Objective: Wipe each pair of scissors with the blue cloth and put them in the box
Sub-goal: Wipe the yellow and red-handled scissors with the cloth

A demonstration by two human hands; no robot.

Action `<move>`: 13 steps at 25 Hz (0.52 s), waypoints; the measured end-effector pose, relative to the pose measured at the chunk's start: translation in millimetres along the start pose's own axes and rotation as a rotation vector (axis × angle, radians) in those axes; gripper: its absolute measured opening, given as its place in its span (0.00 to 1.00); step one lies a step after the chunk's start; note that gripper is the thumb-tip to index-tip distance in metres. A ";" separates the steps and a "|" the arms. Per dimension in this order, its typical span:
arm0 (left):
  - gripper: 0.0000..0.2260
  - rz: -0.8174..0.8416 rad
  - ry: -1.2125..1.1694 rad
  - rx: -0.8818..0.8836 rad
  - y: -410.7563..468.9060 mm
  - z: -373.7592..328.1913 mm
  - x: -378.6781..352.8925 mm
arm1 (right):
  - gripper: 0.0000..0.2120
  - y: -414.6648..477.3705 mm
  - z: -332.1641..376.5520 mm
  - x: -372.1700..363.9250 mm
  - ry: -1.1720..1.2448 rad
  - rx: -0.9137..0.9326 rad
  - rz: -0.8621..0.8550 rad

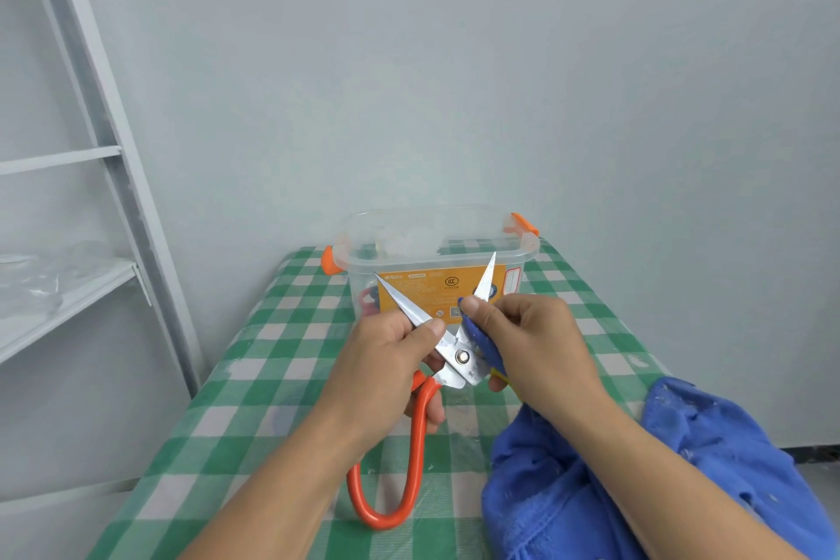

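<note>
Orange-handled scissors are held above the table with their steel blades spread open, tips pointing away. My left hand grips them near the pivot, thumb lying on the left blade. My right hand pinches a fold of the blue cloth round the right blade. The rest of the cloth lies bunched on the table under my right forearm. A clear plastic box with orange latches and an orange label stands open just beyond the blades; something red and blue shows through its wall.
The table wears a green and white checked cover and stands against a pale wall. A white metal shelf frame stands to the left, holding crumpled clear plastic.
</note>
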State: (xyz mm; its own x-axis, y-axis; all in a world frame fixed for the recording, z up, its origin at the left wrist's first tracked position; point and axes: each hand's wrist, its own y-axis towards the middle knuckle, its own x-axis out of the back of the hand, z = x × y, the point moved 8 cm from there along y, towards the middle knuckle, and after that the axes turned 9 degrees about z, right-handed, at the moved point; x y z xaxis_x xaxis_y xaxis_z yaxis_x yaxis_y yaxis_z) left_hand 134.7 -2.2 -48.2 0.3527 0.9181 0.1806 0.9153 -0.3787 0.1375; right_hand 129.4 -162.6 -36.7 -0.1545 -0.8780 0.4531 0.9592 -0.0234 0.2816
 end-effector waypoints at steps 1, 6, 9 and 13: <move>0.13 0.001 0.007 -0.005 0.3 -0.5 -0.4 | 0.26 0.4 1.0 0.4 0.002 -0.007 -0.014; 0.13 0.010 -0.006 -0.014 0.0 0.2 -0.8 | 0.26 3.3 -0.4 2.1 0.159 -0.015 0.009; 0.12 0.023 -0.021 -0.022 0.4 1.7 -1.2 | 0.21 0.6 -3.8 1.4 0.260 -0.034 0.111; 0.12 0.025 -0.021 -0.024 2.0 3.0 -0.7 | 0.17 1.2 -6.1 -2.4 0.248 -0.028 0.184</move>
State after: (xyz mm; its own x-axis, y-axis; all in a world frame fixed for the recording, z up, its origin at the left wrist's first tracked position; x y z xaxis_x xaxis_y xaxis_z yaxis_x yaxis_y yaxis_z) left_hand 136.9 -3.2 -51.0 0.3797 0.9105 0.1637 0.9012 -0.4040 0.1567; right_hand 132.3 -163.5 -42.5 0.0818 -0.9584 0.2733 0.9725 0.1368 0.1886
